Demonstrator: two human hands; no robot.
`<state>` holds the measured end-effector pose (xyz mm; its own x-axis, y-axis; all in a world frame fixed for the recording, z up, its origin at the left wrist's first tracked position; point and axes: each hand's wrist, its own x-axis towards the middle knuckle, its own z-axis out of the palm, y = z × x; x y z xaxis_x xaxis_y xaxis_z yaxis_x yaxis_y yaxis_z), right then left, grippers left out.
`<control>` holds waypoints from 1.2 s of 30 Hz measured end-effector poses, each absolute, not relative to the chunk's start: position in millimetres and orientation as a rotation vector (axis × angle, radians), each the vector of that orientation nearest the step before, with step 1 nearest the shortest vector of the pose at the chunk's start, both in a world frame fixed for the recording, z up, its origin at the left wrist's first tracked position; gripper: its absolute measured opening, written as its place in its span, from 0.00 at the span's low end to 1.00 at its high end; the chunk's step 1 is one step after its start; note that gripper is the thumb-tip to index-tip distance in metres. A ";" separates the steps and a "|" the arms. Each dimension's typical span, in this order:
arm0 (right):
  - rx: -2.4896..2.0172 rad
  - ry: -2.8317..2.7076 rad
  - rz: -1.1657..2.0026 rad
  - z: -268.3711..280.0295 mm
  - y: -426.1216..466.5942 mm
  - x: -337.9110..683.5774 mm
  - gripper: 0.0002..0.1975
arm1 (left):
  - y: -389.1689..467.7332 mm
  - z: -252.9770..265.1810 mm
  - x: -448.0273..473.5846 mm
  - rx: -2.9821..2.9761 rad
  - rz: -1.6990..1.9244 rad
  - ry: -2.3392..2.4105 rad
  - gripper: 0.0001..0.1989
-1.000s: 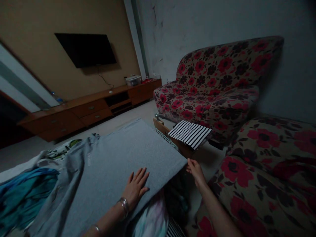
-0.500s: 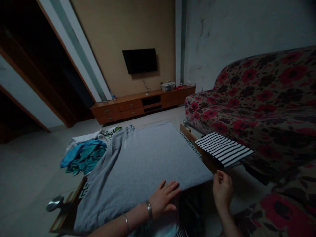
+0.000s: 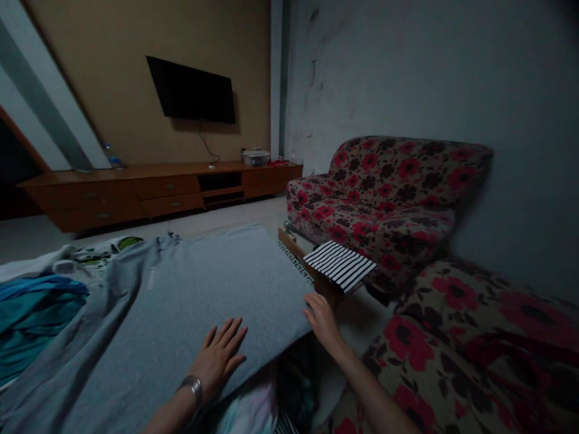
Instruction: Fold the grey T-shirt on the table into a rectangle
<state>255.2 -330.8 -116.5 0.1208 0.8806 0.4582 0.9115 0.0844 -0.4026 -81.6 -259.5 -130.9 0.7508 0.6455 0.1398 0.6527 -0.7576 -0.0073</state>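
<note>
A grey T-shirt [image 3: 212,271] is spread over a low table with a key-patterned edge [image 3: 296,262]; creases run along its left side. My left hand [image 3: 220,352], a silver bangle at the wrist, lies flat on the shirt near its front edge with the fingers spread. At the shirt's right front corner, my right hand [image 3: 322,316] rests with its fingers loosely apart on the cloth's edge. Pale and dark cloth [image 3: 253,404] shows below the front edge.
Teal clothing [image 3: 40,307] is heaped on the left beside white printed cloth [image 3: 102,250]. On the right lies a folded striped cloth [image 3: 341,265]. Floral sofas [image 3: 362,199] stand behind and to the right. A wooden TV cabinet [image 3: 172,188] lines the far wall under a television [image 3: 194,90].
The view has turned right and come closer to the table. My right hand has gone from closed fingers just off the shirt's corner to lying on its edge. My left hand stays flat on the shirt.
</note>
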 end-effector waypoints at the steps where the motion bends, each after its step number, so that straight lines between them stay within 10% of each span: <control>1: -1.809 -1.731 -0.140 -108.3 -330.5 265.5 0.18 | -259.8 -132.6 -81.9 -2.874 -0.222 -1.060 0.28; 16: -2.494 -1.750 -0.468 -112.7 -239.4 345.9 0.22 | -263.6 -126.7 -82.2 -3.003 -0.231 -1.144 0.27; 28: -2.129 -2.011 -0.494 -153.7 -241.5 345.5 0.21 | -295.1 -101.1 -111.0 -3.198 -0.566 -1.405 0.23; 36: -1.582 -2.205 -0.284 -192.8 -278.0 298.9 0.22 | -278.8 -68.2 -273.5 -1.826 -0.761 -2.551 0.23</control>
<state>298.9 -278.0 -192.8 -0.2721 0.8558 0.4399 0.9393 0.3355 -0.0716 -273.5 -278.8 -68.2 -0.3574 0.9129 0.1974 0.8719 0.2504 0.4207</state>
